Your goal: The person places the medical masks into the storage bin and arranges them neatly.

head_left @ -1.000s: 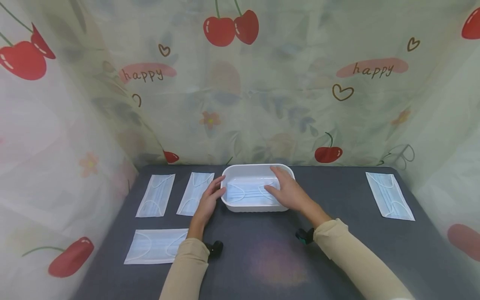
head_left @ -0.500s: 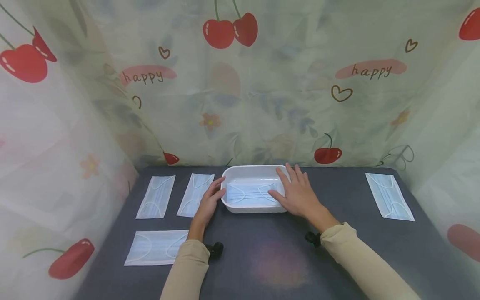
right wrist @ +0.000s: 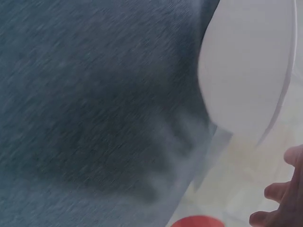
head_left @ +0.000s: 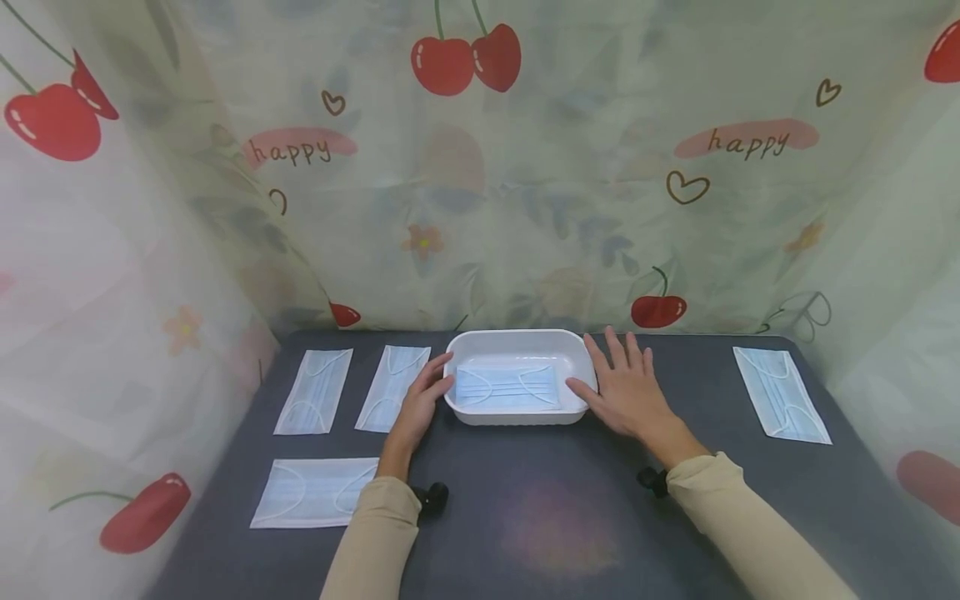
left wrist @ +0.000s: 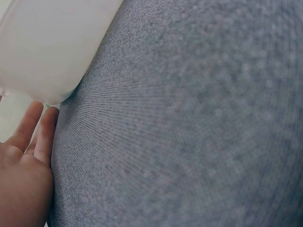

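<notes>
Outward from the face mask (head_left: 506,388), the right hand (head_left: 632,396) is moving, spreading wide by the white tray (head_left: 517,419). The left hand (head_left: 416,408) is staying loosely open at the other end. Keeping the tray still is likely helping the mask, lying inside, stay flat.

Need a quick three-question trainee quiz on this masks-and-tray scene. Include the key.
1. Count: how many masks lie on the table outside the white tray?
2. True or false: the right hand grips a mask.
3. Multiple choice: on which side of the tray does a lone mask lie on the table? A. Left; B. Right; C. Neither.

Key: 1. Four. 2. False; the right hand has its fingers spread and holds nothing. 3. B.
</notes>
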A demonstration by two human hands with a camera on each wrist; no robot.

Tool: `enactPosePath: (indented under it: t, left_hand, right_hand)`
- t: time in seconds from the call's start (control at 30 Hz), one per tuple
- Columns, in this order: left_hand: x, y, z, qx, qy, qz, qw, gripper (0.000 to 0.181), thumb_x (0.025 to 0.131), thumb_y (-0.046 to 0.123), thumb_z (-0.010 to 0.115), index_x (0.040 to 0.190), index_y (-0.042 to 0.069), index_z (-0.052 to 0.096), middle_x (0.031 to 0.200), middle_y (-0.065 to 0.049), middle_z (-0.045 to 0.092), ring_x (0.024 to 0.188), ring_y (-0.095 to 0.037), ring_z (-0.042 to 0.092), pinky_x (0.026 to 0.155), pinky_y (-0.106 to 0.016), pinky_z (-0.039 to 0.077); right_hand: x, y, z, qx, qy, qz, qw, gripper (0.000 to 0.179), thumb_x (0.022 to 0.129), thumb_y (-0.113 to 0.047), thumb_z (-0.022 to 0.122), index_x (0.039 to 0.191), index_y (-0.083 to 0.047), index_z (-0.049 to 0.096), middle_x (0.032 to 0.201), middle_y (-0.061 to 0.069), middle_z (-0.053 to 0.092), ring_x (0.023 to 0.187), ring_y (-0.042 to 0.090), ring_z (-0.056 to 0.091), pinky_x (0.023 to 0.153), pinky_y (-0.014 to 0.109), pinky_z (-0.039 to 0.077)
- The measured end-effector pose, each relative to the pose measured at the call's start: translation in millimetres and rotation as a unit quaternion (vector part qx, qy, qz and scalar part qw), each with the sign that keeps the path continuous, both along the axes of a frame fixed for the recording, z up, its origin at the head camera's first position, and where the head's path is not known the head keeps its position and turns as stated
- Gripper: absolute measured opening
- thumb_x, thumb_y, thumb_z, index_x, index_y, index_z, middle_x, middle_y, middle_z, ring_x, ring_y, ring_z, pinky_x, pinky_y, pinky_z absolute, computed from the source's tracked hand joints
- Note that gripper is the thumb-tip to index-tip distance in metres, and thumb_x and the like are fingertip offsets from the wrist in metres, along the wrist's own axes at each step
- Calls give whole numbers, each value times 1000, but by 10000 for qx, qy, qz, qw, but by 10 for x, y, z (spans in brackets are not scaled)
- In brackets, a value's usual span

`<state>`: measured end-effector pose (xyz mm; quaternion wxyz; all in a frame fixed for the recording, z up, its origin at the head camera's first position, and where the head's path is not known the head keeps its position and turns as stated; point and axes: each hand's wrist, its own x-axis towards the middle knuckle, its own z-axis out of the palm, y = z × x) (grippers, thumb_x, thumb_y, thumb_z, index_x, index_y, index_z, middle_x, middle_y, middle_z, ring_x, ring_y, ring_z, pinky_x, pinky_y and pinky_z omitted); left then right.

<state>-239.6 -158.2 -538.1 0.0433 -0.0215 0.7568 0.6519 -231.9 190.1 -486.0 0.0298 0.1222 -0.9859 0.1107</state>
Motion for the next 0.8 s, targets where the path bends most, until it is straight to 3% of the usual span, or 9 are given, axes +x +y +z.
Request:
enactPosePath:
  t: [0.8]
  left_hand:
    - [-9,-13,9,-139,-69,-71,9999,43,105,31,53,148,34,50,161,-8,44,155,-31,32,127,-59,18]
  right_hand:
    - [162,699,-138,-164,-223,-856,9959,94,97,-73,38,164,-11,15,167,33,8,151,60,3,118,79,4]
